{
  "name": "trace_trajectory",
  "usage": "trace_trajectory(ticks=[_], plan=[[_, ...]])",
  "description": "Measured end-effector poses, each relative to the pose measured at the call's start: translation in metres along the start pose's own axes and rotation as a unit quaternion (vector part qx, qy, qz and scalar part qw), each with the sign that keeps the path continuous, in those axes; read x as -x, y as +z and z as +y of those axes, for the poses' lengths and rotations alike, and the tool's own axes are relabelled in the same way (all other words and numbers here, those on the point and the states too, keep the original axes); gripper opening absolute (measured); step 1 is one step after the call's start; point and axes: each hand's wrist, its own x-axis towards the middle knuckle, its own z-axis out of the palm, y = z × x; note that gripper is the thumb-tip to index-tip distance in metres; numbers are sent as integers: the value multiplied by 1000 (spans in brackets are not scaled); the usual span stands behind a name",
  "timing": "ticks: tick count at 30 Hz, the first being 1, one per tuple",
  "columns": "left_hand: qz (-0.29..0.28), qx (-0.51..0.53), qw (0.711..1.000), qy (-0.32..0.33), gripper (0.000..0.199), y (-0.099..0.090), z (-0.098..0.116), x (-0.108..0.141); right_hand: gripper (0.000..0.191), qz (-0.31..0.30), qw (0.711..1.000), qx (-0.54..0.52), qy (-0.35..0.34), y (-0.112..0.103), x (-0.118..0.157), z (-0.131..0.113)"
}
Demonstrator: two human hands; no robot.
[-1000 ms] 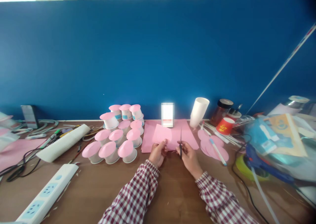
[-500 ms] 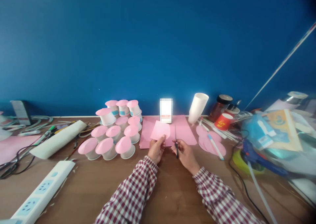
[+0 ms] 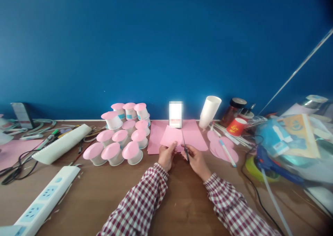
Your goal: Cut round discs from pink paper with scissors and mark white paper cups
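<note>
My left hand (image 3: 168,156) pinches the near edge of a piece of pink paper (image 3: 170,136) between thumb and fingers. My right hand (image 3: 196,159) is closed around the handles of a pair of dark scissors (image 3: 185,151), with the blades pointing away from me along the paper's right edge. Beneath and behind lie larger pink sheets (image 3: 195,135). To the right, several pink paper rounds (image 3: 217,152) overlap, and a marker (image 3: 227,153) lies across them. On the left stand several white paper cups (image 3: 135,157) with pink discs on top.
A phone with a blurred screen (image 3: 176,114) stands by the blue wall. Right of it are a tall white cup stack (image 3: 210,111), a red paper cup (image 3: 236,126) and a blue glue gun (image 3: 273,168). A power strip (image 3: 47,201) and a ribbed white roll (image 3: 62,144) lie left.
The scissors' blades have tilted left and come against the paper's right edge. The paper and my left hand have shifted slightly right; the whole view has shifted a little.
</note>
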Motion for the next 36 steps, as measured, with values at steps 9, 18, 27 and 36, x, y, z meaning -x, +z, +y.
trace_trajectory(ticks=[9,18,27,36], plan=[[-1,-17,1000,-7,30,0,0,1,42,2,1000,10,2,0,0,-3],[-19,-6,1000,2,29,-2,-3,0,41,1,1000,17,1,-1,0,2],[-15,-7,1000,0,29,-1,-1,1,42,-5,999,32,1,-2,0,0],[-10,-5,1000,3,30,1,-1,1,42,-9,1000,26,3,-2,0,1]])
